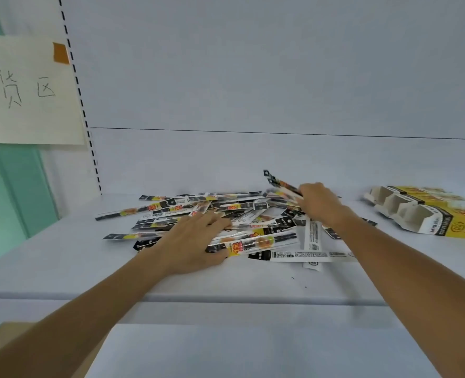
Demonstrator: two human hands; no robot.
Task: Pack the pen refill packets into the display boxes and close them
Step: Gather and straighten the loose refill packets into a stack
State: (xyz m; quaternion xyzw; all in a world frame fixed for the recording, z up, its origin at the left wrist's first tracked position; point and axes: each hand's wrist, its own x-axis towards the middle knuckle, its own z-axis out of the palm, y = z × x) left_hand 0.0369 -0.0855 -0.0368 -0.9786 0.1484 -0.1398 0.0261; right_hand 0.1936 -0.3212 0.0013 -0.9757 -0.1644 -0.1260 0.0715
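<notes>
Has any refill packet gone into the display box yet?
No: the display box lies open with its visible compartments empty, while the packets lie piled on the shelf.

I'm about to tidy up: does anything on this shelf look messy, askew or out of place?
Yes. The refill packets lie in a loose, crisscrossed heap on the shelf. The yellow display box at the right lies tipped over, its visible compartments empty. The right hand grips a few packets.

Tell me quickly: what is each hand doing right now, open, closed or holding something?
Left hand: rests on the packet pile, fingers fairly straight; whether it grips cannot be told.
Right hand: grips a few lifted packets.
</notes>
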